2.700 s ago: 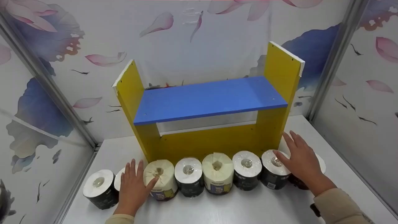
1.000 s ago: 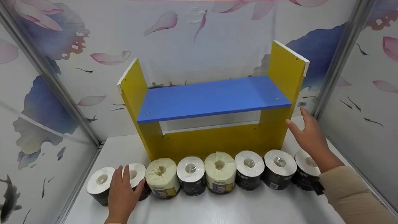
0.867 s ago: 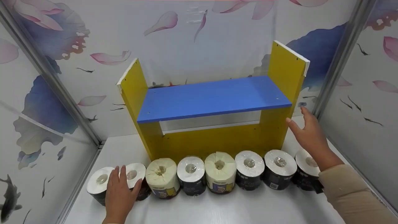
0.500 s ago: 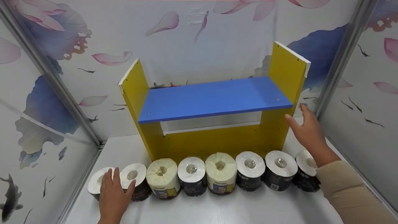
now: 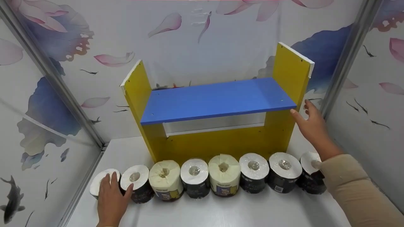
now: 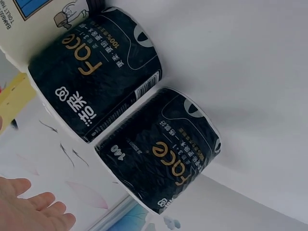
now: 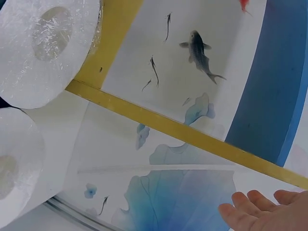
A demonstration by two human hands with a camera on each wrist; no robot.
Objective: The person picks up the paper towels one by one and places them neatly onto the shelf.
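Note:
Several toilet paper rolls stand in a row on the white table. Most have dark wrappers, and two cream-wrapped rolls [image 5: 165, 179] [image 5: 224, 176] stand near the middle. My left hand [image 5: 112, 198], fingers extended, is over the leftmost roll [image 5: 96, 186], partly hiding it in the head view. The left wrist view shows the left hand [image 6: 29, 209] apart from two dark rolls [image 6: 159, 149]. My right hand [image 5: 312, 126], fingers spread, is beside the yellow right side panel [image 5: 288, 78] of a shelf; whether it touches cannot be told. The right wrist view shows that hand [image 7: 269, 211] holding nothing.
Behind the rolls stands the shelf, with a blue board [image 5: 217, 99] between yellow sides and a yellow lower back panel [image 5: 217, 140]. Printed walls [image 5: 214, 41] with metal corner posts [image 5: 60, 78] enclose the table [image 5: 205, 214] at the back and sides.
My left hand has moved left along the row, from beside a cream roll to the leftmost roll. My right hand has left the rolls on the right and risen beside the shelf's side panel.

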